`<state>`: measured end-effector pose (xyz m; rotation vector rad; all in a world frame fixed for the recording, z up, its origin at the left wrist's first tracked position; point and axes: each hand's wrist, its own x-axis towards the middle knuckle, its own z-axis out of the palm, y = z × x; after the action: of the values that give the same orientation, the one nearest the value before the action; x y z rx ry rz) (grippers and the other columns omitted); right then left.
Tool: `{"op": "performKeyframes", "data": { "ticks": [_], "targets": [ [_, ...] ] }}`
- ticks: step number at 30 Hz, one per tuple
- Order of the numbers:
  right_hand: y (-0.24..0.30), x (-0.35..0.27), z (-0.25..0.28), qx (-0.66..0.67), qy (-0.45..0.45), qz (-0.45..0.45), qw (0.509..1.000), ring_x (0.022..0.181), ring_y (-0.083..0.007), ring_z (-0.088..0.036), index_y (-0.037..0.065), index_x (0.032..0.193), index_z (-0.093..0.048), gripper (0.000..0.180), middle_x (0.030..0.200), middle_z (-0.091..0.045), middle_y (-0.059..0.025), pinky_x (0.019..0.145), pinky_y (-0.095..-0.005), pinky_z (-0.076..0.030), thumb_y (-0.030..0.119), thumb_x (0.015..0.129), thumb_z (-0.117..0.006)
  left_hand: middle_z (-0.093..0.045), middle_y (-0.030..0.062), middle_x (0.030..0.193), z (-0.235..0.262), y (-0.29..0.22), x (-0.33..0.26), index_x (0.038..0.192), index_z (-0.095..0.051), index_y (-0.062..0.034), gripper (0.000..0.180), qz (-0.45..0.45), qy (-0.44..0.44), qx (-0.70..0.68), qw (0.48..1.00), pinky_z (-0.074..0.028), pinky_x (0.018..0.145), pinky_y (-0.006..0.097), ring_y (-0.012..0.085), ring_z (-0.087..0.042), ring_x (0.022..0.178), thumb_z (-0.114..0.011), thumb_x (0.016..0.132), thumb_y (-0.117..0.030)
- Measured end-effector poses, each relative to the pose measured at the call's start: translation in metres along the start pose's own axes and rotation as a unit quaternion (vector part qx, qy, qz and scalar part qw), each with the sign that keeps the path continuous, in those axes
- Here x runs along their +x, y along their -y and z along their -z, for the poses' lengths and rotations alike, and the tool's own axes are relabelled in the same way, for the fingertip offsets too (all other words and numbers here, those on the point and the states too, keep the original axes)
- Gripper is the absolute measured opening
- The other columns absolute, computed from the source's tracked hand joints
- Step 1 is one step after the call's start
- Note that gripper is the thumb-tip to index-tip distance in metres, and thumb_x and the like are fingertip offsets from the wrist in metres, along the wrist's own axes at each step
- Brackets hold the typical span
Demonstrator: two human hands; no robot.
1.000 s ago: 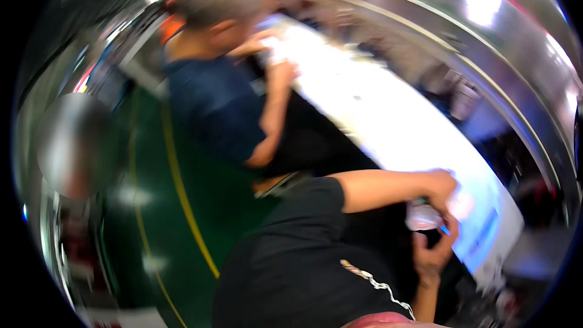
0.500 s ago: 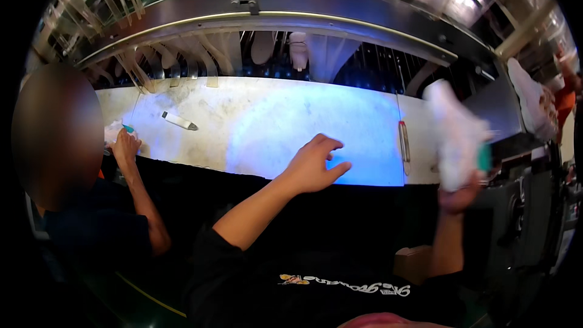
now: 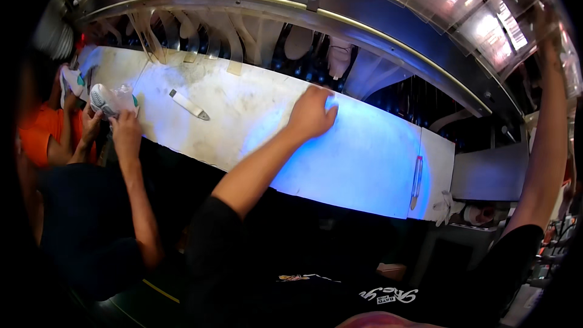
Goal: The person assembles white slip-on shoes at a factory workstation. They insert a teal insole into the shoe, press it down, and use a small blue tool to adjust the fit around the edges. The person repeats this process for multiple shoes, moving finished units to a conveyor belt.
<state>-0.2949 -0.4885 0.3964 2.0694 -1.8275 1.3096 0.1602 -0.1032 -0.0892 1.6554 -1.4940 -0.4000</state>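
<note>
My left hand (image 3: 313,111) hovers at the far side of a pale work board (image 3: 358,164), over its blue-lit area. Its thumb stands apart from loosely bent fingers, and nothing shows in them. Raised high at the right rim is my right arm, its hand (image 3: 546,21) dark and smeared beside clear panels (image 3: 486,18). Its fingers cannot be made out, nor whether they hold anything. On the board lie a white-handled cutter (image 3: 189,104) to the left and a slim pen-like tool with a red end (image 3: 416,182) to the right.
A co-worker at the left handles a white and grey shoe (image 3: 104,100); a person in orange (image 3: 36,133) is beyond. Clear plastic strips (image 3: 234,42) hang below a metal rail (image 3: 376,33). Behind them sits a whitish shoe (image 3: 339,58). A grey metal box (image 3: 492,173) adjoins the board's right end.
My right hand has swung from the lower right, where it held a white shoe, up to the far right; that shoe no longer shows clearly. My left hand has moved farther away. The view has turned.
</note>
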Motion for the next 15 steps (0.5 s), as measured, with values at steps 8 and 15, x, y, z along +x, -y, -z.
{"op": "performKeyframes", "data": {
  "ticks": [8, 15],
  "targets": [
    [-0.003, -0.021, -0.020, -0.060, 0.013, 0.052, 0.997, 0.132, -0.0425, -0.065, -0.004, 0.148, -0.060, 0.070, 0.145, -0.061, -0.0314, 0.108, -0.0507, -0.055, 0.052, 0.105, -0.065, -0.067, 0.0281, 0.132, -0.073, 0.038, 0.144, 0.128, -0.066, -0.0045, 0.054, 0.040, -0.109, 0.147, 0.982, -0.058, 0.100, 0.052, 0.0495, -0.069, 0.115, -0.086, 0.086, -0.030],
    [-0.015, -0.047, -0.011, -0.148, 0.002, 0.078, 0.986, 0.128, -0.0422, -0.068, -0.001, 0.146, -0.063, 0.065, 0.141, -0.066, -0.0274, 0.108, -0.0485, -0.055, 0.051, 0.107, -0.066, -0.071, 0.0224, 0.129, 0.041, -0.006, 0.033, 0.144, -0.056, -0.0030, 0.072, 0.096, -0.117, -0.263, 0.953, -0.061, 0.097, 0.043, 0.0326, -0.074, 0.115, -0.091, 0.084, -0.024]
  ]
}}
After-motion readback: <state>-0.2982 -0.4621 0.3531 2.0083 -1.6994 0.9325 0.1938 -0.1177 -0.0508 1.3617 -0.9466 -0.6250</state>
